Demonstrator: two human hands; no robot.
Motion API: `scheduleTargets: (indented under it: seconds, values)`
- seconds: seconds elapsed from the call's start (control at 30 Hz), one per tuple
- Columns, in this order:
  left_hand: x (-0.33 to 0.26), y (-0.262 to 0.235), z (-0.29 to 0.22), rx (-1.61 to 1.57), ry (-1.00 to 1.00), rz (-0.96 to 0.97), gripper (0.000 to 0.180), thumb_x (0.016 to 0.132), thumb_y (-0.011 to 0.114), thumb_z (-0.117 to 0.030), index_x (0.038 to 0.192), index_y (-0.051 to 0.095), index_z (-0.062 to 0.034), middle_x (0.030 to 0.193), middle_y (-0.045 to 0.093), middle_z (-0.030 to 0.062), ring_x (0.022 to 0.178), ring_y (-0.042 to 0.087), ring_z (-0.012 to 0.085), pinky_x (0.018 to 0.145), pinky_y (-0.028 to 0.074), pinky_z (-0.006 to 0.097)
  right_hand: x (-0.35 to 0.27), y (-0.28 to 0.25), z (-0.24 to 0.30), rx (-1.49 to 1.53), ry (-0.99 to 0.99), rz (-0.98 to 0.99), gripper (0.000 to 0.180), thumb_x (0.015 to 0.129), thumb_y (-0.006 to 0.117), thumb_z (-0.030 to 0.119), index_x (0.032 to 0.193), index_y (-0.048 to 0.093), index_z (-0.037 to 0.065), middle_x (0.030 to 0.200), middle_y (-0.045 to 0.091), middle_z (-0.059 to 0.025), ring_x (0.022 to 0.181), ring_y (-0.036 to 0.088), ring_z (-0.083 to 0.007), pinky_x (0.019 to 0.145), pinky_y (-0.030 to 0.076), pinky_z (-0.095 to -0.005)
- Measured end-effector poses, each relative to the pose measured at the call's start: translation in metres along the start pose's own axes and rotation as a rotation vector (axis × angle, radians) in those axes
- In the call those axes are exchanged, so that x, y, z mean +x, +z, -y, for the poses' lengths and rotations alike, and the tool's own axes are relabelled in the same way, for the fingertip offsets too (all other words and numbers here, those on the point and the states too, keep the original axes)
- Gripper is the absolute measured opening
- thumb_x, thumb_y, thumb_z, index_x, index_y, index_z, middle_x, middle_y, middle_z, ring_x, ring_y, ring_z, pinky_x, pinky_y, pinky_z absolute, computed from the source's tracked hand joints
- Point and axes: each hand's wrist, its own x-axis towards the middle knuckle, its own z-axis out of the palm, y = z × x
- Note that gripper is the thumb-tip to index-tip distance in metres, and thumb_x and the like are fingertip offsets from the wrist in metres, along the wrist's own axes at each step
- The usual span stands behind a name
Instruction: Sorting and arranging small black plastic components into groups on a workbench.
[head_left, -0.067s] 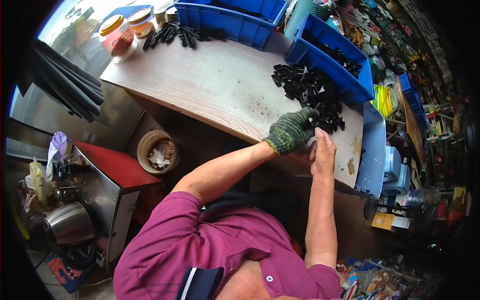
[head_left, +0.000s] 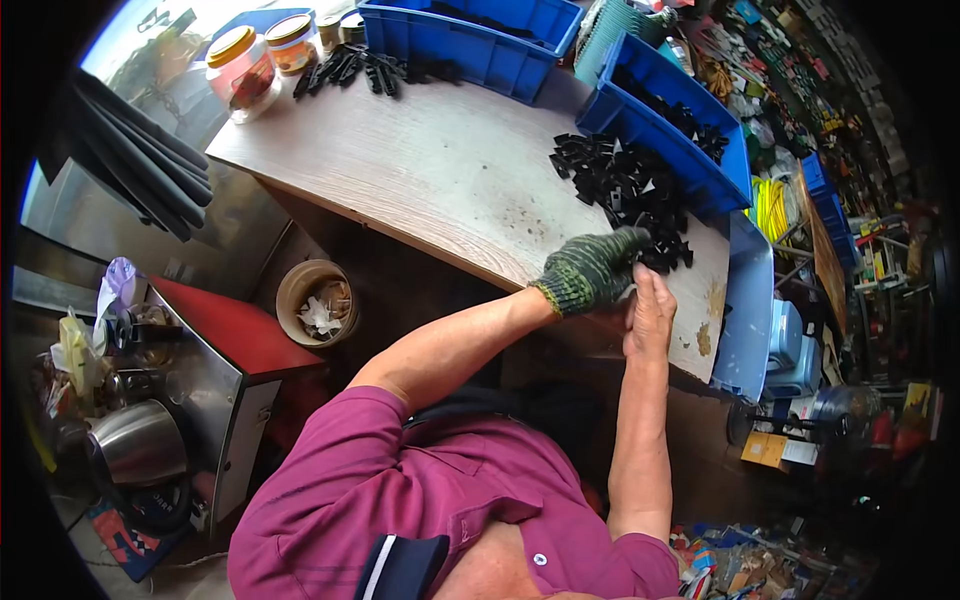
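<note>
My left hand (head_left: 594, 270), in a dark green knitted glove, is over the front edge of the table, its fingers bent beside the pile. Close against it, my bare right hand (head_left: 650, 312) is raised with its fingers together and their tips by the glove. Whatever lies between the two hands is hidden by the glove and too small to make out. Just beyond the fingertips a heap of small black plastic pieces (head_left: 622, 183) spreads over the pale wooden table (head_left: 430, 160).
Behind the heap stands a blue crate (head_left: 738, 178) with more black pieces; another blue crate (head_left: 460, 48) is further left. Longer black parts (head_left: 375, 70) lie near a lidded jar (head_left: 240, 75). A waste bucket (head_left: 290, 300) and a red-topped cabinet (head_left: 225, 318) stand left of the table.
The view has shifted slightly. A pale spot that showed at the glove's fingertips is now covered. Both hands stay close together by the heap.
</note>
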Motion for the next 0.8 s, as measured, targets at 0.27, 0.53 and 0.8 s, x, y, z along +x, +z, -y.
scheduleTargets:
  seconds: [0.27,0.53,0.8]
  values:
    - [-0.012,-0.022,-0.015,0.189,0.069,0.121,0.038,0.085,0.069,-0.033,0.116,0.064,-0.0109,0.089,0.069,0.0164,0.08,0.067,0.0382,0.07,0.053,0.046,-0.011,0.013,0.002,0.142,-0.01,0.008,0.023,0.099,0.062,0.027,0.093,0.067,0.005,0.084,0.061,0.0054,0.074,0.048,-0.003,0.069,0.04,-0.0216]
    - [0.069,-0.182,0.068,0.857,0.399,-0.468,0.044,0.081,0.071,-0.022,0.123,0.061,-0.0128,0.123,0.061,0.0146,0.116,0.057,0.0349,0.101,0.044,0.048,-0.019,0.028,0.016,0.11,0.138,-0.129,0.042,0.099,0.05,0.041,0.069,0.044,0.012,0.046,0.024,0.0032,0.037,0.033,-0.0118,0.042,0.052,-0.0375]
    - [0.102,-0.293,0.126,1.171,0.147,-0.309,0.028,0.091,0.055,-0.017,0.117,0.063,-0.0179,0.113,0.064,0.015,0.109,0.058,0.0368,0.09,0.048,0.05,-0.014,0.031,0.015,0.074,0.144,-0.168,0.044,0.099,0.05,0.041,0.066,0.041,0.013,0.046,0.026,0.0041,0.037,0.035,-0.0108,0.038,0.051,-0.0338]
